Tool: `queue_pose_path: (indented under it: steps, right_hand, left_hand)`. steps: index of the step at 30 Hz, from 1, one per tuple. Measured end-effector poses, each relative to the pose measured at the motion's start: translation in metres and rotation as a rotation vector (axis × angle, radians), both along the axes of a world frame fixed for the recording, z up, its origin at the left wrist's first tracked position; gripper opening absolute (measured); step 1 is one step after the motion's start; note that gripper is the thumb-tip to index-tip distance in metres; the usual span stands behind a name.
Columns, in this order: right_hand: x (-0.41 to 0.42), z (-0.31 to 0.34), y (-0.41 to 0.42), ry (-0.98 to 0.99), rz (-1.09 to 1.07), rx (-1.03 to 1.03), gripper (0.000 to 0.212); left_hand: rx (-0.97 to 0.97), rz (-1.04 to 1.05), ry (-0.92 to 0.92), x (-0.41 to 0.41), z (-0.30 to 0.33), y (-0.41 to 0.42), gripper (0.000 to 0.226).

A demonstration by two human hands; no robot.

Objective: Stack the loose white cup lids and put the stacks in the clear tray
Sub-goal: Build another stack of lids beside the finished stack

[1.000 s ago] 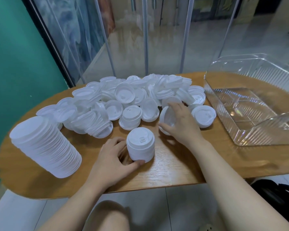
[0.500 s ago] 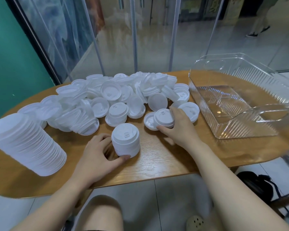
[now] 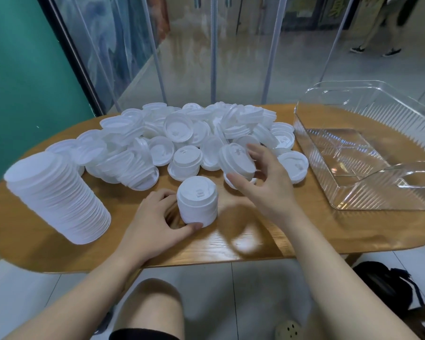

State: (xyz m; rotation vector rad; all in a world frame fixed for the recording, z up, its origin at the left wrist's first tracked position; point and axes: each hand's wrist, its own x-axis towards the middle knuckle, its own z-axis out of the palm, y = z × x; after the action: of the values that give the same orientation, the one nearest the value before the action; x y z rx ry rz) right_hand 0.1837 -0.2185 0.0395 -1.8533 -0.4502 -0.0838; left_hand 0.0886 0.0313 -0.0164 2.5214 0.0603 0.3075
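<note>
My left hand cups low with curled fingers and thumb extended; my right hand is raised, fingers spread and pinching.

Your left hand wraps a short stack of lids standing upright on the counter, thumb at its near base. Your right hand grips a lid, tilted, lifted just above another lid lying by the edge of the loose pile. A tall stack leans at the counter's left end. The clear tray sits at the right with nothing visible in it, close beside the pile's nearest lids. A dark bag lies on the floor below the tray.
</note>
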Motion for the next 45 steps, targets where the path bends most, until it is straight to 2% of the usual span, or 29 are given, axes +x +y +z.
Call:
queue_pose_path:
  steps: [6, 14, 24, 29, 33, 35, 37, 40, 45]
  right_hand:
    - [-0.02, 0.0, 0.027, -0.043, 0.169, -0.129, 0.073]
    - [-0.018, -0.007, 0.043, -0.059, 0.219, -0.314, 0.082]
    - [-0.019, -0.009, 0.046, -0.092, 0.243, -0.385, 0.075]
    - [-0.017, -0.008, 0.04, -0.114, 0.263, -0.385, 0.087]
    - [0.003, -0.012, 0.021, -0.125, 0.061, -0.302, 0.072]
    - [0.02, -0.017, 0.009, -0.16, -0.003, -0.353, 0.059]
    - [0.033, -0.024, -0.002, -0.136, 0.005, -0.477, 0.05]
    - [0.041, -0.031, -0.008, -0.046, 0.027, -0.626, 0.051]
    - [0.041, -0.032, -0.007, -0.078, -0.028, -0.593, 0.039]
  left_hand:
    - [-0.004, -0.009, -0.014, -0.002, 0.004, -0.003, 0.065]
    - [-0.021, -0.012, -0.014, -0.002, 0.004, -0.002, 0.06]
    - [-0.007, -0.022, -0.029, -0.002, 0.005, -0.002, 0.062]
    - [0.003, -0.017, -0.023, -0.002, 0.006, -0.002, 0.06]
    - [0.001, -0.006, -0.01, -0.002, 0.006, -0.002, 0.065]
    - [0.006, -0.005, 0.001, -0.002, 0.007, -0.002, 0.066]
    - [0.014, -0.005, 0.007, -0.003, 0.008, -0.001, 0.067]
    - [0.015, -0.006, 0.008, -0.003, 0.007, -0.001, 0.067]
    - [0.002, -0.001, -0.002, -0.003, 0.006, -0.002, 0.063]
